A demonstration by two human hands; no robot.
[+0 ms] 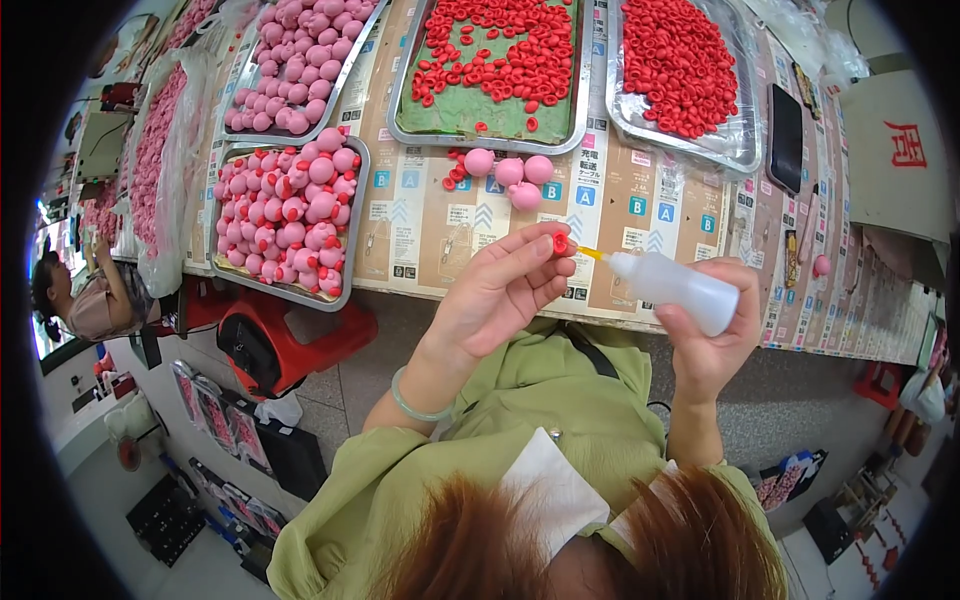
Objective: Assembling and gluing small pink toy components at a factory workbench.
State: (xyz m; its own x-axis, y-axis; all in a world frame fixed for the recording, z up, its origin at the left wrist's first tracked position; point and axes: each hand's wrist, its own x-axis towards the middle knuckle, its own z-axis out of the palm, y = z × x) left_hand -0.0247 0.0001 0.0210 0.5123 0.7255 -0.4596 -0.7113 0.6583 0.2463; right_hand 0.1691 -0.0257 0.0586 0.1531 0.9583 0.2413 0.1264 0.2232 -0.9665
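Note:
Between thumb and fingertips, my left hand pinches a small red ring-shaped piece. My right hand is wrapped round a white squeeze bottle, tilted so its yellow nozzle tip points at the red piece. Whether the tip touches the piece I cannot tell. Just beyond my hands, several pink balls sit on the table, with a few loose red rings beside them. At the left a metal tray holds pink balls with red pieces on them.
Farther back stand a tray of red rings on green, a clear-lined tray heaped with red rings, and a tray of pink balls. A black phone lies at the right. A red stool stands below the table; another person sits far left.

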